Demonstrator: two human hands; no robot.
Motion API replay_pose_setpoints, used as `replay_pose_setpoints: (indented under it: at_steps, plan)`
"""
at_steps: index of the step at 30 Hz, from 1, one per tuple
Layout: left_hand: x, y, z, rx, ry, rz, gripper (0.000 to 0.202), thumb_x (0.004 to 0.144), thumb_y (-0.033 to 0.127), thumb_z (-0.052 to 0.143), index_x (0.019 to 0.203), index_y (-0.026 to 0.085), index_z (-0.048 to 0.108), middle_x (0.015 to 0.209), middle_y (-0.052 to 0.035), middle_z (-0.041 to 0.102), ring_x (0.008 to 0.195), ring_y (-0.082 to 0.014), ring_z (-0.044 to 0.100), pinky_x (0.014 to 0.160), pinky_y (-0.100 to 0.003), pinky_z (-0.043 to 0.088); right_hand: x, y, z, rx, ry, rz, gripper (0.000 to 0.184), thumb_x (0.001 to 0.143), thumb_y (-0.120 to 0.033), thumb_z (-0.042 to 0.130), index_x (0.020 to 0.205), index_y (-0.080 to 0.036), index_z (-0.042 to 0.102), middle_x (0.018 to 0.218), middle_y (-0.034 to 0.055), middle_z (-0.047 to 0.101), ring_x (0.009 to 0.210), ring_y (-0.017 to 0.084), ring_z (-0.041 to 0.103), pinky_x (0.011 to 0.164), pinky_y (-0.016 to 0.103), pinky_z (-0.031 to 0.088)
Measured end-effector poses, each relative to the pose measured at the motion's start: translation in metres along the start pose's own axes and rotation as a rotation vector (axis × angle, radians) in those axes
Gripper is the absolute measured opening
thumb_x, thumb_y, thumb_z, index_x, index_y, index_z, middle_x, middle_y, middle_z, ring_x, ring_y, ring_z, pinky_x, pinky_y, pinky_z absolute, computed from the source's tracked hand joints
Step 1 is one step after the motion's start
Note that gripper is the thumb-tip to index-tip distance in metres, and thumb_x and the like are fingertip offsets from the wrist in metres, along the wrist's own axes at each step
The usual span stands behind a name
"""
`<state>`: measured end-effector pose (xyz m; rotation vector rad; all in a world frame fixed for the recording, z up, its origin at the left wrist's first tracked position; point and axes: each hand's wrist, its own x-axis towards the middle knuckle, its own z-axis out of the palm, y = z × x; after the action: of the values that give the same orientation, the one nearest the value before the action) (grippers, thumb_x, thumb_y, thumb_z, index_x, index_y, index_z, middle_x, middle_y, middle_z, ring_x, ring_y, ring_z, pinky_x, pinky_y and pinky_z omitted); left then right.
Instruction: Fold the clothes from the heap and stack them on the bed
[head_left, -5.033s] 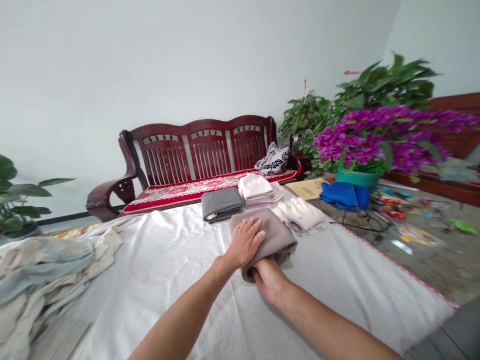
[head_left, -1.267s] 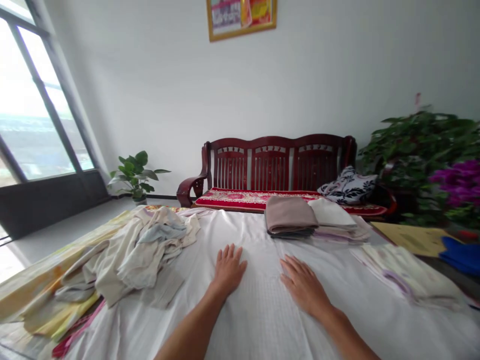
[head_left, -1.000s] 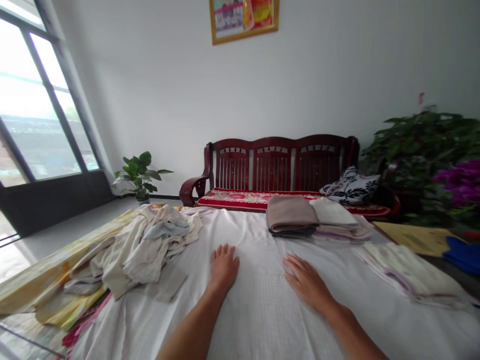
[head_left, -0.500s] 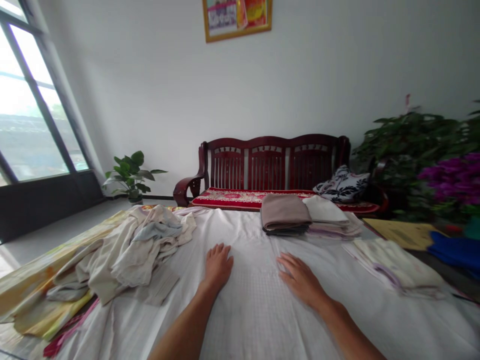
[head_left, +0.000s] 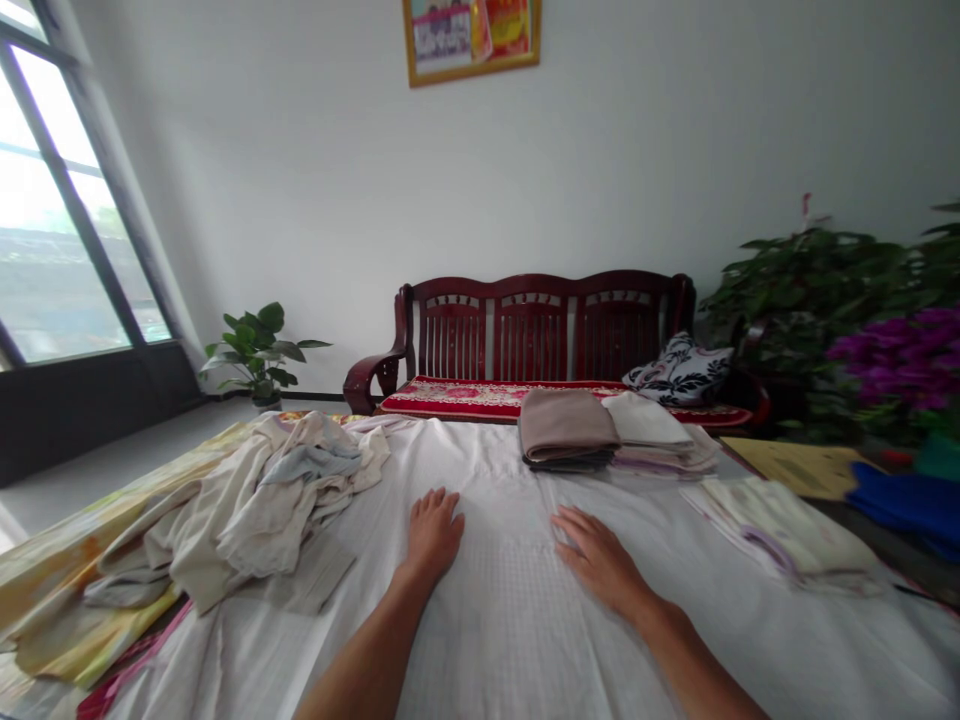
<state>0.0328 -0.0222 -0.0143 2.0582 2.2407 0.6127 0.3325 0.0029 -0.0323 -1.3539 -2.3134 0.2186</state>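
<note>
My left hand [head_left: 435,533] lies palm down on a white cloth [head_left: 502,610] spread over the table, its fingers stretched forward and nothing in it. My right hand [head_left: 598,553] rests flat on the same cloth, fingers apart, also holding nothing. To the left is a loose heap of crumpled cream and grey clothes [head_left: 285,500]. Beyond my right hand sits a folded brown cloth [head_left: 568,425] on top of darker folded pieces. Beside it are a folded white cloth [head_left: 649,425] and pinkish layers under it. Further right lies a folded cream cloth with purple edging [head_left: 795,530].
A yellow patterned cloth [head_left: 97,625] hangs at the table's left. Blue fabric [head_left: 904,508] and a yellowish flat sheet [head_left: 791,465] lie at the right. Behind stands a dark red wooden bench [head_left: 531,325] with a patterned cushion [head_left: 681,370]. Plants [head_left: 262,345] flank it on both sides.
The whole view has shifted very slightly. Both hands stay flat on the white cloth, and the clothes and folded piles have not moved.
</note>
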Motion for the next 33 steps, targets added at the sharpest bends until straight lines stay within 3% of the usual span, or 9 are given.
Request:
replay_pose_setpoints:
  at_steps: [7,11,15,19,22,24,26,29,33]
  plan:
    - [0.005,-0.006,0.008,-0.172,0.13,-0.018,0.042,0.088,0.018,0.051,0.128,0.016,0.064,0.134,-0.0122,0.064,0.131,-0.0258,0.053,0.113,-0.04,0.036,0.0,-0.003,-0.003,0.026,0.019,-0.01,0.046,0.089,-0.035,0.049,0.129,-0.02,0.066,0.144,0.0121,0.057,0.136,0.028,0.049,0.115,0.046,0.036]
    - [0.014,-0.019,-0.002,-0.233,0.4,-0.077,0.046,0.087,0.015,0.047,0.131,0.019,0.061,0.132,-0.0096,0.064,0.126,-0.0239,0.056,0.11,-0.039,0.041,-0.001,-0.007,-0.008,0.018,-0.007,-0.004,0.048,0.09,-0.036,0.047,0.131,-0.018,0.065,0.144,0.013,0.057,0.136,0.028,0.048,0.116,0.047,0.036]
    - [0.035,-0.044,-0.044,-0.075,0.66,-0.137,0.049,0.088,0.019,0.047,0.135,0.019,0.057,0.144,-0.0107,0.054,0.141,-0.0279,0.04,0.118,-0.045,0.028,-0.002,-0.01,-0.012,0.011,-0.031,0.013,0.05,0.09,-0.037,0.046,0.133,-0.016,0.064,0.147,0.0132,0.054,0.138,0.028,0.046,0.117,0.047,0.033]
    - [0.063,-0.082,-0.105,0.147,0.743,-0.279,0.056,0.088,0.023,0.05,0.144,0.014,0.047,0.154,-0.0161,0.041,0.148,-0.0331,0.026,0.12,-0.052,0.018,-0.004,-0.014,-0.015,0.022,-0.033,0.025,0.05,0.09,-0.035,0.047,0.133,-0.016,0.063,0.147,0.0132,0.054,0.139,0.028,0.045,0.117,0.046,0.033]
    - [0.078,-0.116,-0.139,0.22,0.688,-0.521,0.065,0.087,0.026,0.054,0.146,0.004,0.039,0.149,-0.0256,0.044,0.142,-0.0405,0.033,0.111,-0.056,0.03,-0.004,-0.016,-0.017,0.03,-0.038,0.031,0.05,0.089,-0.035,0.048,0.133,-0.016,0.063,0.147,0.0138,0.053,0.139,0.028,0.045,0.117,0.046,0.032]
    - [0.081,-0.137,-0.152,0.217,0.523,-0.643,0.061,0.085,0.028,0.057,0.139,0.002,0.044,0.137,-0.0272,0.054,0.129,-0.0429,0.047,0.102,-0.055,0.039,-0.004,-0.016,-0.017,0.034,-0.038,0.029,0.049,0.089,-0.034,0.049,0.132,-0.016,0.064,0.147,0.0138,0.054,0.139,0.028,0.046,0.117,0.046,0.033]
    - [0.08,-0.151,-0.159,0.195,0.371,-0.693,0.048,0.084,0.029,0.058,0.125,0.006,0.056,0.123,-0.0224,0.064,0.114,-0.0409,0.058,0.092,-0.052,0.045,-0.003,-0.015,-0.016,0.038,-0.031,0.026,0.048,0.089,-0.033,0.049,0.131,-0.017,0.065,0.147,0.0132,0.054,0.138,0.028,0.046,0.117,0.046,0.033]
    - [0.078,-0.143,-0.164,0.163,0.345,-0.545,0.03,0.089,0.034,0.052,0.108,0.014,0.065,0.112,-0.0142,0.068,0.102,-0.0361,0.063,0.083,-0.045,0.048,-0.002,-0.012,-0.012,0.051,-0.001,0.024,0.046,0.087,-0.032,0.05,0.129,-0.02,0.066,0.146,0.0116,0.056,0.137,0.027,0.048,0.116,0.045,0.034]
    - [0.073,-0.071,-0.158,0.0,0.534,-0.264,0.033,0.093,0.039,0.044,0.11,0.021,0.066,0.114,-0.0126,0.066,0.099,-0.0317,0.063,0.082,-0.042,0.048,-0.003,-0.007,-0.006,0.088,0.03,0.018,0.045,0.089,-0.036,0.05,0.128,-0.022,0.067,0.145,0.011,0.056,0.138,0.028,0.047,0.116,0.05,0.034]
